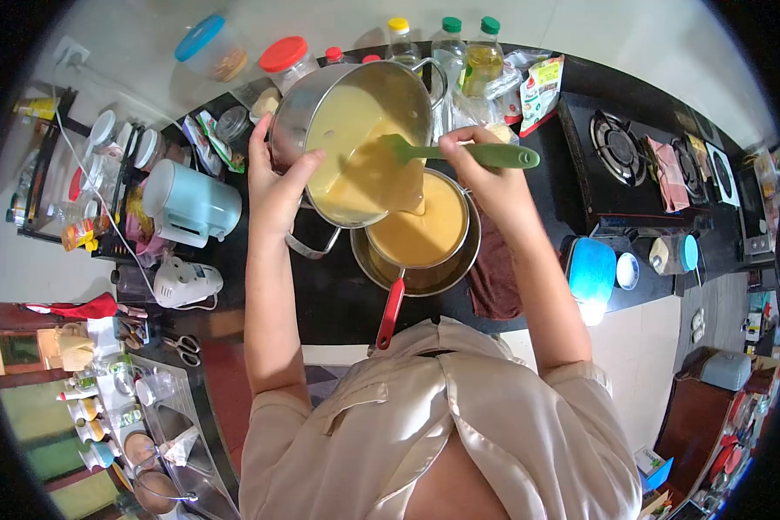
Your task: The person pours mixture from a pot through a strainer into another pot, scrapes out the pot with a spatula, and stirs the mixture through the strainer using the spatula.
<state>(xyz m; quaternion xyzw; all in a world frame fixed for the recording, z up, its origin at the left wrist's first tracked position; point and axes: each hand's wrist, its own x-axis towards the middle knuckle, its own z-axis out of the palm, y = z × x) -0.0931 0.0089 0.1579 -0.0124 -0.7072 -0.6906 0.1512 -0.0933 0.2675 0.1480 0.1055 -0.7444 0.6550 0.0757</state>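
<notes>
My left hand (279, 178) grips the side of a steel pot (296, 113), which is tilted towards me. Pale yellow batter coats the inside of the pot and runs over its lip. My right hand (487, 172) is closed round the handle of a green spatula (513, 156), whose head is inside the pot, against the batter. Below the lip, a strainer with a red handle (392, 314) holds a pool of yellow-orange batter (429, 227). The strainer rests over a metal bowl (420, 284) on the dark counter; the bowl's contents are mostly hidden.
A brown cloth (497, 282) lies right of the bowl. Several oil bottles (483, 65) and jars line the wall. A gas stove (620, 147) stands to the right. On the left are a light blue pitcher (191, 204), a white hand mixer (186, 282) and scissors (185, 348).
</notes>
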